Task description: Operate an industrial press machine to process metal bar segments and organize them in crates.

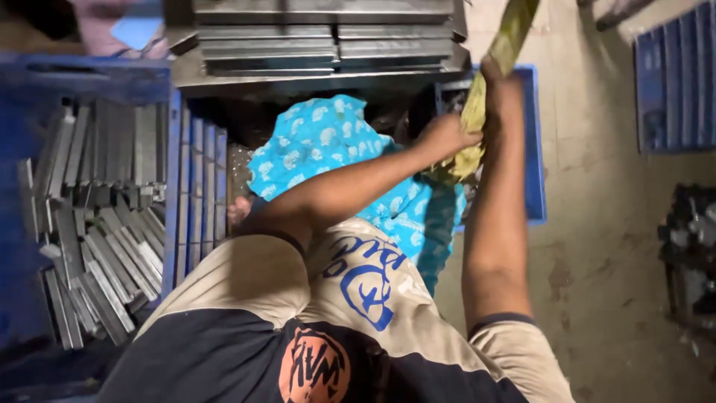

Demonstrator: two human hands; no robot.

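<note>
Both my left hand (446, 136) and right hand (501, 88) are clamped on the yellow-green strap (498, 54), fingers closed tight to keep it taut above the blue crate (532, 142).

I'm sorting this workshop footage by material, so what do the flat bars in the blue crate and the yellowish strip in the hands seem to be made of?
The flat bars look like bare metal, probably steel: dull grey, straight-edged, with a faint sheen. The yellowish strip, gripped by the left hand and right hand, looks like woven cloth or strapping, soft and creased, though blur leaves that open. The crate seems moulded plastic.
</note>
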